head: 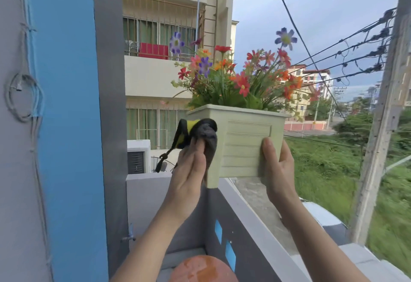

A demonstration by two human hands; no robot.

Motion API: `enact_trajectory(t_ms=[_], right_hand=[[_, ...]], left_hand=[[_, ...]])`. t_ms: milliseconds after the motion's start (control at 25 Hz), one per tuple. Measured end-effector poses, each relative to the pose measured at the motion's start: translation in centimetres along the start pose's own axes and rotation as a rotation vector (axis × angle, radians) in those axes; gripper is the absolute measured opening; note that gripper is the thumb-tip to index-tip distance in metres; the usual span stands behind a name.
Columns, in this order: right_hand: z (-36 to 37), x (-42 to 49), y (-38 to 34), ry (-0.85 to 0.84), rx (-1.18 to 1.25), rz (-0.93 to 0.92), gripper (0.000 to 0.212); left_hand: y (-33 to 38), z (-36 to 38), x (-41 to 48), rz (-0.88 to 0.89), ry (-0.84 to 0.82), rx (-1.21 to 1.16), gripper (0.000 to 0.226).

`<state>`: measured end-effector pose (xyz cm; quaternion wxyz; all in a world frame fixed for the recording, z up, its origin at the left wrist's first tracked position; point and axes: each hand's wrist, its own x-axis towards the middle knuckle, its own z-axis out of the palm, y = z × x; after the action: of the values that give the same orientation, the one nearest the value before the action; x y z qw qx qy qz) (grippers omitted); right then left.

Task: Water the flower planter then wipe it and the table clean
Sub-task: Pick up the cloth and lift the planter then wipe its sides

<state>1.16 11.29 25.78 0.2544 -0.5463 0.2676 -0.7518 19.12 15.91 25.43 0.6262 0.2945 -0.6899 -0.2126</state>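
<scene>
A pale green square planter (pixel 246 141) full of red, orange and purple flowers (pixel 240 77) is held up in the air above the balcony wall. My right hand (pixel 278 166) grips its right front corner from below. My left hand (pixel 189 166) presses a dark grey cloth (pixel 205 136) with black and yellow parts against the planter's left front corner. A black strap hangs from the cloth to the left.
The grey balcony wall (pixel 249 221) runs from the centre to the lower right. A round reddish-brown surface (pixel 202 269) lies at the bottom centre. A blue and grey wall (pixel 66 126) stands at the left. Beyond are buildings, power lines, a pole (pixel 382 126) and grass.
</scene>
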Motion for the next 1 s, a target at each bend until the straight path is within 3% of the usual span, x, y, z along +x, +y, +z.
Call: enact_trajectory(t_ms=[120, 280, 400, 480, 640, 840, 1000], right_hand=[[-0.2, -0.3, 0.3, -0.033, 0.048, 0.019, 0.042], [-0.2, -0.4, 0.7, -0.080, 0.081, 0.037, 0.036], [0.2, -0.3, 0.7, -0.080, 0.024, 0.001, 0.048], [0.3, -0.5, 1.1, -0.072, 0.042, 0.012, 0.039], [0.5, -0.7, 1.8, -0.067, 0.069, 0.032, 0.025], [1.0, -0.6, 1.8, -0.054, 0.030, 0.015, 0.037], [0.9, -0.6, 1.8, -0.066, 0.085, 0.057, 0.035]], left_hand=[[-1.0, -1.2, 1.9, 0.227, 0.112, 0.283, 0.037], [-1.6, -1.5, 4.0, 0.055, 0.261, 0.173, 0.041], [-1.4, -1.3, 3.1, 0.177, 0.205, 0.183, 0.037], [-1.6, -1.9, 3.2, 0.242, 0.170, 0.218, 0.039], [-2.1, -2.9, 4.6, 0.030, 0.229, 0.240, 0.047], [-2.0, -2.5, 3.5, 0.163, 0.185, 0.242, 0.049], [-3.8, -3.4, 4.7, -0.032, 0.235, 0.288, 0.039]])
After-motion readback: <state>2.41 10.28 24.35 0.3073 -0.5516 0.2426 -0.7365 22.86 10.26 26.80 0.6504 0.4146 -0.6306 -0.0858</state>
